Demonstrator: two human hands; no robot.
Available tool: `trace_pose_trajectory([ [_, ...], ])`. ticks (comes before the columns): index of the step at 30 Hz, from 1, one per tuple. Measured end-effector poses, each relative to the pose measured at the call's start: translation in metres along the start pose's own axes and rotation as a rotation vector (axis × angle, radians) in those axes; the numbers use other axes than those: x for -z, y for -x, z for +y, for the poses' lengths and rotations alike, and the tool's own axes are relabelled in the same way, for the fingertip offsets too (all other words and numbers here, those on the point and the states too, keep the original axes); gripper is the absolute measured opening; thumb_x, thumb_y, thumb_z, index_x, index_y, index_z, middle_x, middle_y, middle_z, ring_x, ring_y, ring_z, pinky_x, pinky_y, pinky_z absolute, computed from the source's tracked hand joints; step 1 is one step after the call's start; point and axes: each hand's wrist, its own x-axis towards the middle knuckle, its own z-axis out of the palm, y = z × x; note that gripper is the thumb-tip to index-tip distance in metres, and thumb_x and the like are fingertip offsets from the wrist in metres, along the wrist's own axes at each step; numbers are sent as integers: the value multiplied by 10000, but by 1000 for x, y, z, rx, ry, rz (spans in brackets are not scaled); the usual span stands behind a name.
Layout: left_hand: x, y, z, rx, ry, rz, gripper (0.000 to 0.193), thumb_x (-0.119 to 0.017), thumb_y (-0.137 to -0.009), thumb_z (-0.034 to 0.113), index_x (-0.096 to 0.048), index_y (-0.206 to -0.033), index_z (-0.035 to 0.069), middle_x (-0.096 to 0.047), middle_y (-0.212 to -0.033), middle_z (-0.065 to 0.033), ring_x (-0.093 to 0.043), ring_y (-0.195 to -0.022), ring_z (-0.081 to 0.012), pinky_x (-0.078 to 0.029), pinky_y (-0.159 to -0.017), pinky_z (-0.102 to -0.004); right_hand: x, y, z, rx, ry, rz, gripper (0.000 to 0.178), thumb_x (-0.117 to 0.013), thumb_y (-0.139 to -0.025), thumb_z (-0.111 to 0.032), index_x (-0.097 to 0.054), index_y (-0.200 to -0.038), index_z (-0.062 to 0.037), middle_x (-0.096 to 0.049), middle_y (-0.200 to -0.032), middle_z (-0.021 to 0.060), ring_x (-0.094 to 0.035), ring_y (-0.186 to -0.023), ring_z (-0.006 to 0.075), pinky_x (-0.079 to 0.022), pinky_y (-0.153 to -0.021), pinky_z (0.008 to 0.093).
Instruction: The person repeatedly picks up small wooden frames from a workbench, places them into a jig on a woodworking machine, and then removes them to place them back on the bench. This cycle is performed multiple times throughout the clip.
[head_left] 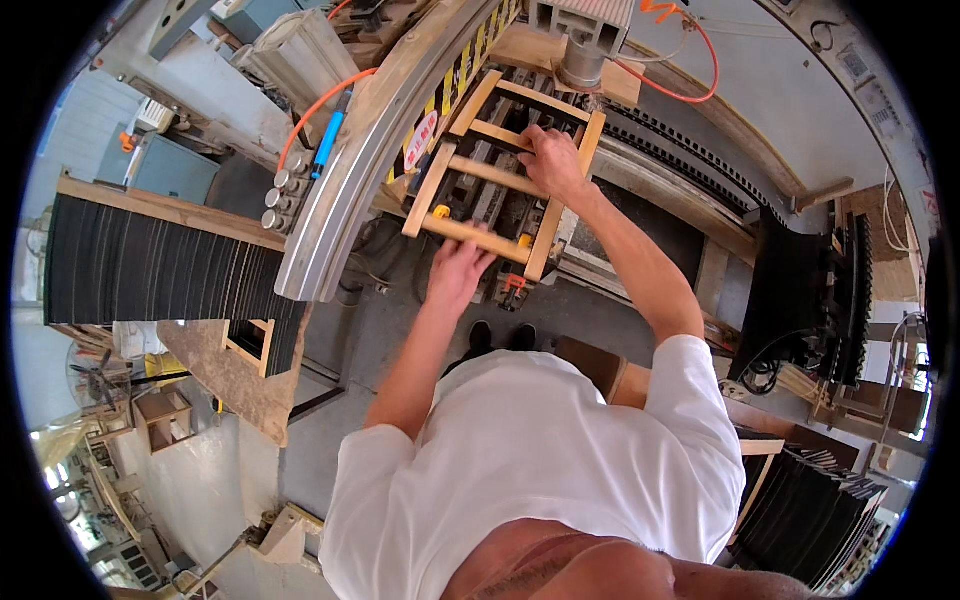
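Two light wooden frames lie end to end on the machine bed in front of me. My left hand [458,272] is at the near rail of the nearer frame [430,192], its fingers bent around that rail. My right hand [555,165] is farther off, where the two frames meet. Its fingers are curled at the near rail of the farther frame [475,104], and the hand hides part of both frames' right sides. Yellow blocks [441,212] show beside the near rail. An orange clamp-like part [513,290] sits just below the frame's near right corner.
A metal beam [335,215] with yellow-black striping runs along the left, carrying a blue air tool [328,145] and an orange hose [310,115]. Black panels [160,260] are stacked at left, more [810,510] at lower right. A drive chain [690,165] runs at right.
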Motion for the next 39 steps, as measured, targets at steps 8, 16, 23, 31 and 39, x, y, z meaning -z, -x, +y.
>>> trace_pose_trajectory([
  [8,43,101,7,-14,71,54,375,-482,-975,26,-452,-1347,57,-544,-1319,-106,-522,-1249,-291,-455,-1040,-452,-23,-37,46,-23,157,-25,240,-702,-717,-93,-601,-934,-72,-669,-829,122,-609,-907,337,-433,-803,437],
  [16,69,104,33,56,56,15,387,-519,-962,37,-471,-1345,62,-564,-1313,-97,-518,-1258,-294,-452,-1047,-446,-30,-74,51,-113,271,-104,220,-641,-732,-123,-650,-952,-110,-695,-862,146,-652,-905,344,-469,-806,449],
  [23,112,119,51,80,4,63,365,-496,-969,19,-473,-1332,54,-569,-1291,-113,-537,-1232,-288,-472,-1025,-438,-21,-72,46,-129,252,-124,227,-715,-727,-165,-625,-925,-100,-683,-851,140,-644,-875,368,-472,-758,482],
  [31,153,123,60,44,-162,250,393,-531,-962,41,-458,-1348,52,-553,-1311,-106,-551,-1196,-252,-474,-1003,-432,-9,-64,35,24,623,-160,438,-753,-743,-262,-588,-1124,-122,-654,-1022,91,-578,-1065,279,-389,-934,435],
  [39,162,127,33,-38,-148,390,358,-553,-959,61,-495,-1311,41,-575,-1281,-103,-585,-1134,-225,-493,-967,-401,-2,-71,36,166,763,-66,420,-742,-757,-321,-640,-1109,-116,-611,-1074,88,-536,-1092,273,-395,-965,430],
])
